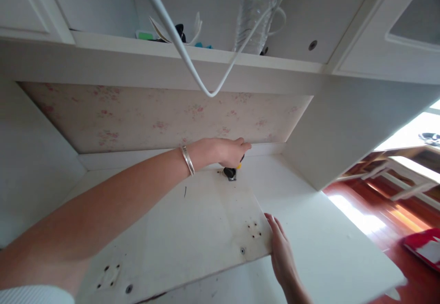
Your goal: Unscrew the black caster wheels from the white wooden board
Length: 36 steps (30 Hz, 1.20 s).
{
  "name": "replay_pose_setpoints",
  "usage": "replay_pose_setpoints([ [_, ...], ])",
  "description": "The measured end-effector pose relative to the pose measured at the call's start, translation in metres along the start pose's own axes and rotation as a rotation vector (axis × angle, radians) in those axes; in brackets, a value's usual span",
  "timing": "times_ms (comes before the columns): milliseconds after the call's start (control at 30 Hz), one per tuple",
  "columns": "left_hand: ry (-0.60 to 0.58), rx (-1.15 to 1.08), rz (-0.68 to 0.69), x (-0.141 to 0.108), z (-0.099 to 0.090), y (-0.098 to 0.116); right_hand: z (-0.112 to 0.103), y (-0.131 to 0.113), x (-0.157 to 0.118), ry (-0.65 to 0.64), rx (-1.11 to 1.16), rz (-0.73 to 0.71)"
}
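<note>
My left hand (234, 152), with a silver bangle on the wrist, reaches across to the far edge of a white board (192, 230). Its fingers are closed around a tool with a dark and yellow handle (239, 165), mostly hidden by the hand. Just below the fist, a small black caster (229, 173) on a metal plate sits at the board's far right corner. My right hand (281, 249) grips the board's right edge near the front corner. Groups of screw holes (254, 230) and round metal fittings (129, 289) mark the board's face.
The board lies on a white desktop (323, 235) between side panels. A white cable (210, 94) hangs in front of the shelf above, which holds a clear plastic bottle (256, 15) and small items. Floral wallpaper (161, 118) lines the back. Red-brown floor shows at right.
</note>
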<state>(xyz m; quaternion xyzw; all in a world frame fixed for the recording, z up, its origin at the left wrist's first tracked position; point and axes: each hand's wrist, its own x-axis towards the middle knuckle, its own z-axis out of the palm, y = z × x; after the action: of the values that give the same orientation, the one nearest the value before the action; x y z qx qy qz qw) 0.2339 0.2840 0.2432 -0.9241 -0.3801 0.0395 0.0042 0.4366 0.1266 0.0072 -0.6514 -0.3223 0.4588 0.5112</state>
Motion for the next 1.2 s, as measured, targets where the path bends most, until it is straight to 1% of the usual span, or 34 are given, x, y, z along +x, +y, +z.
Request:
replay_pose_setpoints([
  [67,-0.012,0.011,-0.023,0.001,-0.007,-0.002,0.002,0.003,0.001,0.023,0.013,0.006],
  [133,0.005,0.031,-0.068,0.005,-0.012,-0.003,0.002,0.007,0.001,0.036,0.019,0.011],
  [233,0.051,0.043,-0.123,0.011,-0.010,-0.003,0.002,0.010,0.001,0.034,0.010,0.006],
  [300,0.074,0.027,-0.118,0.012,-0.006,-0.003,0.001,0.013,-0.001,0.031,0.005,0.003],
  [400,0.054,-0.036,-0.033,0.009,-0.002,-0.003,0.001,0.016,-0.003,0.054,0.004,-0.007],
  [500,-0.047,-0.114,0.094,0.007,-0.005,-0.003,0.001,0.018,-0.003,0.071,-0.002,-0.030],
  [567,-0.089,-0.127,0.128,0.009,-0.009,-0.003,0.002,0.019,-0.003,0.075,-0.013,-0.040],
  [633,-0.073,-0.099,0.075,0.013,-0.010,-0.002,0.002,0.020,-0.002,0.083,-0.023,-0.054],
  [767,0.063,-0.024,-0.105,0.020,-0.003,-0.003,0.002,0.022,-0.003,0.089,0.008,-0.053],
  [833,0.118,-0.024,-0.120,0.021,0.004,-0.005,0.001,0.024,-0.004,0.086,0.039,-0.049],
  [900,0.135,-0.047,-0.089,0.020,0.008,-0.008,0.001,0.025,-0.005,0.091,0.050,-0.056],
  [967,0.120,-0.081,-0.038,0.019,0.010,-0.011,0.001,0.025,-0.006,0.095,0.043,-0.058],
  [1100,0.047,-0.146,0.063,0.018,0.007,-0.015,0.003,0.023,-0.005,0.070,0.088,-0.004],
  [1200,0.037,-0.165,0.112,0.019,0.005,-0.018,0.004,0.021,-0.006,0.055,0.139,0.034],
])
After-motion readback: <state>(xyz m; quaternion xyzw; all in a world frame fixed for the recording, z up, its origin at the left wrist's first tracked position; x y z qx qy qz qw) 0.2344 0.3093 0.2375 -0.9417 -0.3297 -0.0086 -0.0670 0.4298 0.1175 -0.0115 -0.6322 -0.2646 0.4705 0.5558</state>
